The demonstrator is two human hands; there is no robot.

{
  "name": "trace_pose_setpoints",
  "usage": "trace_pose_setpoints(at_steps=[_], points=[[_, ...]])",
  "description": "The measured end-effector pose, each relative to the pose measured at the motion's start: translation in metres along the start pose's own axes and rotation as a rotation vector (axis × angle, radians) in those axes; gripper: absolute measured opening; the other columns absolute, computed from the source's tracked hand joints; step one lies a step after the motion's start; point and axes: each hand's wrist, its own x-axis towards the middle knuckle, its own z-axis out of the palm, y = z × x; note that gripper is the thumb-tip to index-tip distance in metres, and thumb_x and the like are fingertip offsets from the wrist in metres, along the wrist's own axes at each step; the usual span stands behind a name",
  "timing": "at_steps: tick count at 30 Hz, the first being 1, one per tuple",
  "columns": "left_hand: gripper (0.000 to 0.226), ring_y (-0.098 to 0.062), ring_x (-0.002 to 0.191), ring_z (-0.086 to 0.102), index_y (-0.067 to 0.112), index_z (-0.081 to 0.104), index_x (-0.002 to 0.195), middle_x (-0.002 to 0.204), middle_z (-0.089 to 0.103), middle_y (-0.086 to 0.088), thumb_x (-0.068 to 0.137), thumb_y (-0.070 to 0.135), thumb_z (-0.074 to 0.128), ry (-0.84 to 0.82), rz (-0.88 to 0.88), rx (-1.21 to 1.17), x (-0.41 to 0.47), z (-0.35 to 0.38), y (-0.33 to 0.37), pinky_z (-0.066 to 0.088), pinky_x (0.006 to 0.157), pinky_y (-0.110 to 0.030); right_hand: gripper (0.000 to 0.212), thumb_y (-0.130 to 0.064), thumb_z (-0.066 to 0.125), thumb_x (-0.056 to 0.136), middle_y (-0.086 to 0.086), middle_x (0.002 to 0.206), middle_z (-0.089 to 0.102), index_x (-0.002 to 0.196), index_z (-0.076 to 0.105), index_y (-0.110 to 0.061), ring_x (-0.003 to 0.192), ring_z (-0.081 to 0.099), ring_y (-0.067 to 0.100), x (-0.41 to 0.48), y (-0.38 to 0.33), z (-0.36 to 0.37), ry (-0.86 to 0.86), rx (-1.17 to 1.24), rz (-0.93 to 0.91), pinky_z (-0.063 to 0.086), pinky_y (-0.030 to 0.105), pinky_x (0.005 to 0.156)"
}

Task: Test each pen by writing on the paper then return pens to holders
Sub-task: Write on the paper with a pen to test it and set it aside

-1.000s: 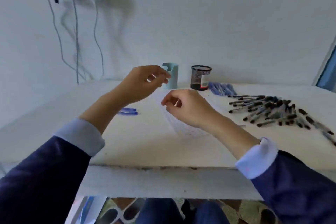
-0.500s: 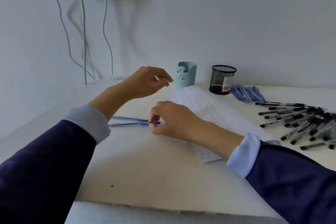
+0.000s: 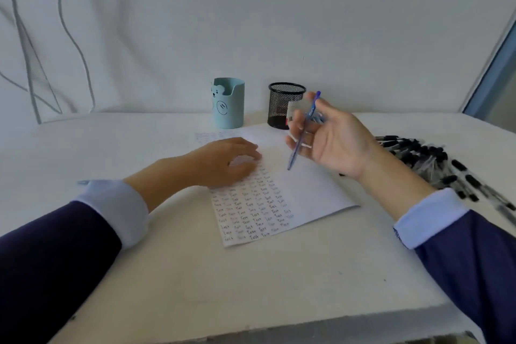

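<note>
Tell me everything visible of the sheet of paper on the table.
The sheet of paper is white and thin, lying flat and askew on the table. Columns of small handwritten "Test" fill its left part; the right part is blank. The left hand rests on its far left area. The blue pen in the right hand points down over it; contact is unclear.

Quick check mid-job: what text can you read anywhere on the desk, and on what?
"Test": handwritten over and over in rows on the paper.
Black mesh holder: its label is too blurred to read.
Blue holder: a drawn face only, no words.
Black pens: any print is too small to read.
</note>
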Motion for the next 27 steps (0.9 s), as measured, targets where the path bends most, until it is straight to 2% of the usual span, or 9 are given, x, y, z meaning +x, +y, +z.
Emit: trace_pose_setpoints(at_steps=[3,5,8,10,14,18,21,24,27], points=[[0.044,-0.006,0.138,0.032,0.036,0.048,0.139,0.153,0.033,0.015,0.097,0.048,0.046,-0.014,0.028,-0.04,0.001,0.007,0.003,0.021,0.117,-0.029,0.034,-0.058,0.043,0.093,-0.008,0.051,0.022,0.11,0.059,-0.033,0.041,0.015,0.01,-0.004,-0.004,-0.001,-0.066,-0.058,0.078,0.018,0.02,0.039],[0.046,-0.005,0.139,0.032,0.037,0.046,0.141,0.153,0.033,0.016,0.097,0.052,0.044,-0.001,0.039,-0.061,-0.001,0.012,0.002,0.02,0.117,-0.028,0.053,-0.068,0.041,0.083,-0.007,0.047,0.009,0.102,0.065,-0.024,0.041,0.004,0.011,-0.007,-0.004,0.0,-0.062,-0.073,0.105,0.008,0.022,0.04],[0.059,-0.004,0.139,0.033,0.042,0.045,0.14,0.151,0.036,0.018,0.088,0.067,0.036,0.027,0.043,-0.065,-0.004,0.018,0.0,0.022,0.119,-0.031,0.054,-0.059,0.031,0.083,-0.007,0.047,0.004,0.078,0.066,-0.017,0.042,0.001,0.014,-0.009,-0.002,0.002,0.037,-0.011,0.068,0.007,0.021,0.041],[0.068,-0.002,0.138,0.034,0.045,0.044,0.139,0.151,0.036,0.02,0.08,0.074,0.028,0.032,0.04,-0.066,-0.004,0.018,0.0,0.023,0.119,-0.033,0.055,-0.057,0.03,0.082,-0.008,0.045,0.009,0.073,0.064,-0.016,0.04,0.002,0.013,-0.011,-0.002,0.005,0.064,0.009,0.051,0.009,0.02,0.039],[0.07,-0.003,0.138,0.034,0.044,0.044,0.139,0.151,0.037,0.02,0.079,0.075,0.025,0.044,0.05,-0.059,-0.004,0.02,-0.001,0.025,0.118,-0.036,0.054,-0.066,0.05,0.077,-0.007,0.047,0.028,0.096,0.064,-0.017,0.034,0.014,0.007,-0.019,0.004,0.015,0.007,-0.179,0.038,0.009,0.018,0.036],[0.069,-0.003,0.137,0.036,0.044,0.045,0.139,0.15,0.037,0.02,0.08,0.074,0.024,0.042,0.049,-0.046,-0.004,0.02,-0.003,0.026,0.118,-0.035,0.035,-0.024,0.04,0.1,-0.002,0.045,0.046,0.119,0.062,-0.006,0.032,0.034,0.007,-0.019,0.025,0.012,-0.011,-0.163,0.054,0.029,0.017,0.034],[0.067,-0.006,0.136,0.038,0.042,0.046,0.138,0.149,0.04,0.017,0.082,0.071,0.025,0.052,0.061,-0.04,-0.004,0.021,-0.004,0.029,0.116,-0.038,0.049,-0.034,0.027,0.102,0.016,0.066,0.067,0.121,0.061,-0.004,0.052,0.065,0.025,-0.024,0.03,0.001,-0.078,-0.11,0.134,0.056,0.03,0.052],[0.068,-0.007,0.137,0.036,0.042,0.045,0.14,0.15,0.039,0.016,0.082,0.071,0.024,0.04,0.058,-0.037,-0.005,0.02,-0.004,0.027,0.117,-0.036,0.048,-0.031,0.025,0.103,0.013,0.067,0.066,0.126,0.058,-0.004,0.052,0.063,0.021,-0.031,0.035,-0.003,-0.059,-0.284,0.148,0.054,0.029,0.05],[0.07,-0.008,0.137,0.036,0.038,0.046,0.14,0.15,0.039,0.014,0.082,0.07,0.023,0.048,0.069,-0.036,-0.005,0.02,-0.002,0.027,0.117,-0.036,0.042,-0.016,0.027,0.1,0.016,0.099,0.072,0.132,0.052,-0.005,0.081,0.07,0.021,-0.038,0.04,-0.006,-0.124,-0.388,0.145,0.059,0.029,0.071]])
